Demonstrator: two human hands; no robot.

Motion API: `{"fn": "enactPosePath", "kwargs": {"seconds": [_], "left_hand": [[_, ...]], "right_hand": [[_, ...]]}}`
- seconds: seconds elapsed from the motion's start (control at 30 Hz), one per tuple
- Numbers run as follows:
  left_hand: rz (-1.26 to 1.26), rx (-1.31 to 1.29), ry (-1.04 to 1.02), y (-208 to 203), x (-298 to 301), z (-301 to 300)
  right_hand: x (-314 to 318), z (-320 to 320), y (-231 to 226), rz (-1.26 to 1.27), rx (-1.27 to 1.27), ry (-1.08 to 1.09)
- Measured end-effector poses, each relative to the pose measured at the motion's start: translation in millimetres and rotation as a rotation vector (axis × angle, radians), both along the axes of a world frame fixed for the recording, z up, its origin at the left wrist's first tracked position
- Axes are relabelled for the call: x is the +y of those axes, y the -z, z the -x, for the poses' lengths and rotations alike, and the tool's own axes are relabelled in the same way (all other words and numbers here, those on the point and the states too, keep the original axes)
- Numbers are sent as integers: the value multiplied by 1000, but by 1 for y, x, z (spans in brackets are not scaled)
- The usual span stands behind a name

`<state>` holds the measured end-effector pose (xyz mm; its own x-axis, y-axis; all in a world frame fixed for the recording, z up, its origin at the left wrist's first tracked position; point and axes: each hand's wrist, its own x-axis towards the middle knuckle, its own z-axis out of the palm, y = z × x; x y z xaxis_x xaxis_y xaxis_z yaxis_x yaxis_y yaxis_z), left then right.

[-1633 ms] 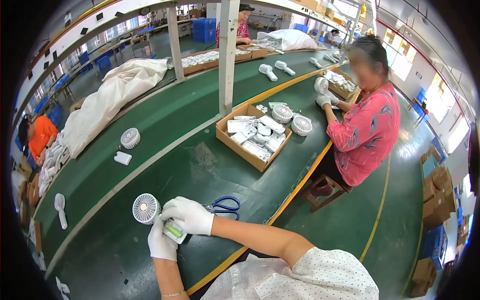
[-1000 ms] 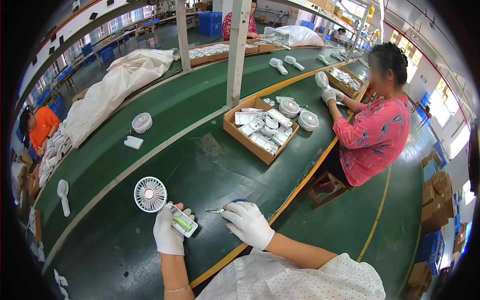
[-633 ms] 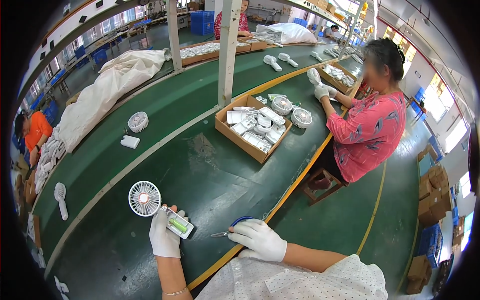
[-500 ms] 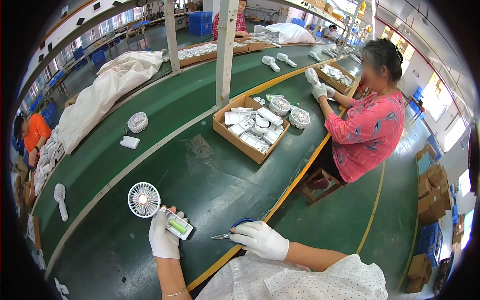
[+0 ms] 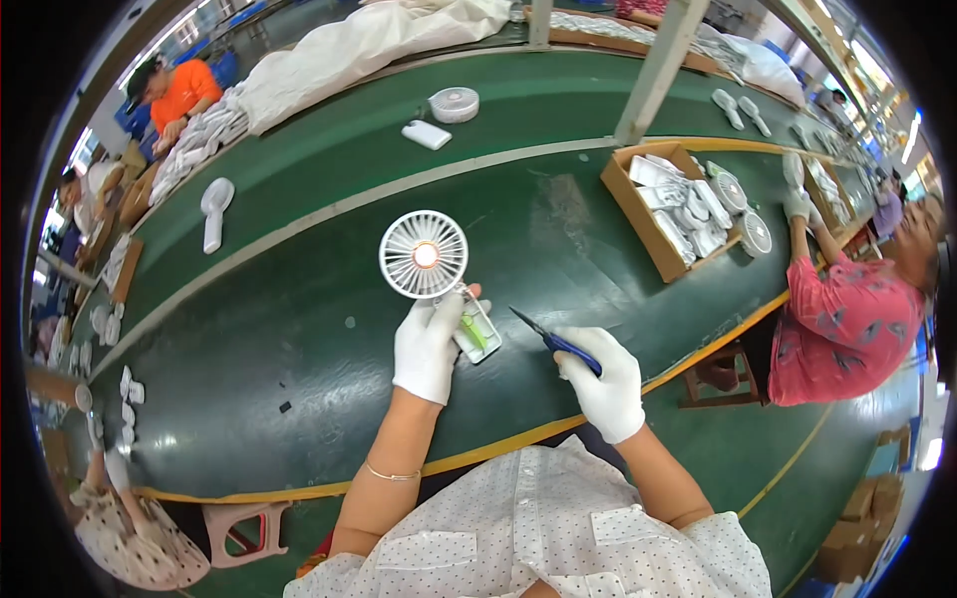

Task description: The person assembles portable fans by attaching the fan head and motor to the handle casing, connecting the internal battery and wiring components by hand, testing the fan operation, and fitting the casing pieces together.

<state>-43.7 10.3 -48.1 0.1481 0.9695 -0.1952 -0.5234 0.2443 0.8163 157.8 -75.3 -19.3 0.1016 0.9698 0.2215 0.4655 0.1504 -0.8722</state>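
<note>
My left hand (image 5: 426, 344), in a white glove, is closed around a small white handheld fan (image 5: 425, 254). The fan's round slatted head points away from me. Its handle is open and shows a green battery (image 5: 473, 333) inside the white shell. In my right hand (image 5: 605, 384), also gloved, are pliers (image 5: 570, 352) with blue handles and slim dark jaws. The jaws point up and left toward the fan handle but stay apart from it. Part of the plier handles is hidden by my fingers.
A cardboard box (image 5: 638, 221) of white fan parts stands to the right, with fan heads (image 5: 755, 234) beside it. Another fan (image 5: 214, 212) lies on the green belt at left. A co-worker in a pink top (image 5: 847, 319) sits at right. A metal post (image 5: 666, 75) rises beyond the box.
My view has swung left. The pliers have been lifted off the table by the bench edge and brought nearer the fan. The fan stays in my left hand.
</note>
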Motion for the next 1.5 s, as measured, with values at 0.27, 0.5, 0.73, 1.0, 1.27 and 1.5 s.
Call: {"fn": "enactPosePath", "kwargs": {"seconds": [0.27, 0.5, 0.73, 1.0, 1.27, 1.5], "left_hand": [[-40, 58, -18, 3, -5, 7], [-8, -54, -23, -2, -8, 3], [-3, 0, -83, -3, -7, 1], [1, 67, -128, 4, -3, 0], [126, -105, -69, 15, -1, 10], [188, -83, -37, 17, 2, 11]], "right_hand": [[25, 40, 9, -29, 5, 24], [21, 49, 10, -128, -153, 19], [17, 60, 19, -205, -446, -30], [16, 52, 20, -193, -421, -69], [34, 1, 5, -168, -645, 72], [6, -42, 19, -223, -614, 147]]}}
